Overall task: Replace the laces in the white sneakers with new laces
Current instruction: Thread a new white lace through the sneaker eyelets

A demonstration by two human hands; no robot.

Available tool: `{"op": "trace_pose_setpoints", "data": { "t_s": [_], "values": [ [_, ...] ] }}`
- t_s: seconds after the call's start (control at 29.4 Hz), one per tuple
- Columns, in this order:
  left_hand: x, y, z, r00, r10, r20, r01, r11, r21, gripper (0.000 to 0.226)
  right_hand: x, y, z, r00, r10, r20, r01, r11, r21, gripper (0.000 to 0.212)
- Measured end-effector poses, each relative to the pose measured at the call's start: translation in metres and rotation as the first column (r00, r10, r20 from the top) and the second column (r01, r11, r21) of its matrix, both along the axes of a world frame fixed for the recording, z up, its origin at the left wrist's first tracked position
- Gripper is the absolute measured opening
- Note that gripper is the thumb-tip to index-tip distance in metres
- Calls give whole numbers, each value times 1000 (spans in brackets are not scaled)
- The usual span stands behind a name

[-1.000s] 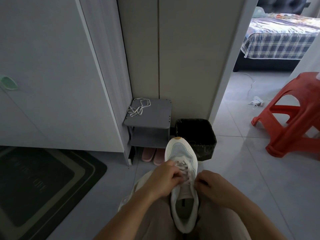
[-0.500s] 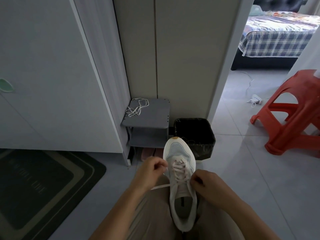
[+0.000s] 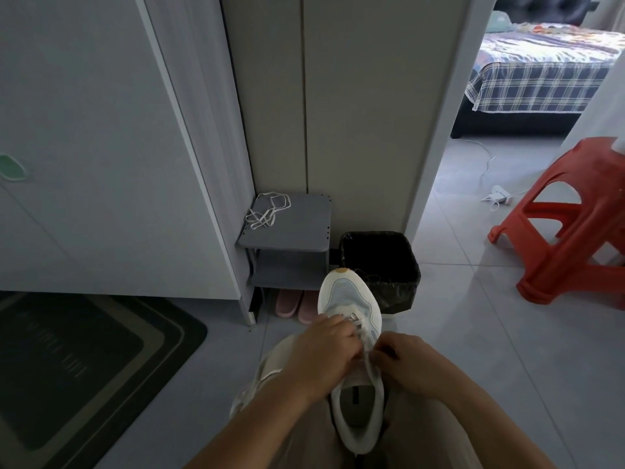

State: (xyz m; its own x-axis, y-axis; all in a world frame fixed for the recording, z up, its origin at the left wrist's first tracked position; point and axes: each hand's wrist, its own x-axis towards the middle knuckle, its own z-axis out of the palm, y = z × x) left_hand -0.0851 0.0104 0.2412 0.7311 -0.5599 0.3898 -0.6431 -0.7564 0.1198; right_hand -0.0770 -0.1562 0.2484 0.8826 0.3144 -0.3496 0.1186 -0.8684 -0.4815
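Left hand (image 3: 325, 354) and right hand (image 3: 407, 364), fingers curled, pinch the flat white lace (image 3: 368, 362) over the mesh-toed white sneaker (image 3: 351, 299).

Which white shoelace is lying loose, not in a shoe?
The tangled white shoelace atop the small grey shelf; the other lace is threaded through the white sneaker.
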Motion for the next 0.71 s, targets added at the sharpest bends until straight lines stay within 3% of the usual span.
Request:
{"op": "trace_pose_setpoints", "data": {
  "t_s": [0.14,0.31,0.41,0.51,0.61,0.71],
  "values": [
    [-1,-3,-7,993,-19,119,11,997,73,10,1,1,0,998,-58,-24,59,998,6,27],
    [-13,-3,-20,977,17,214,-25,999,33,18,4,3,2,993,-71,-96,76,996,52,21],
    [-22,0,-27,985,72,159,-79,996,40,21,3,-1,8,984,-77,-164,101,984,144,14],
    [-28,0,-35,987,126,99,-122,992,-41,5,0,-5,9,974,-83,-211,128,970,209,11],
    [-30,-8,-34,977,214,1,-213,973,-89,28,-3,-8,11,967,-98,-237,162,950,268,11],
    [-27,-12,-27,958,286,-36,-288,952,-106,32,-4,-6,10,969,-113,-218,167,955,246,10]
  ]
}}
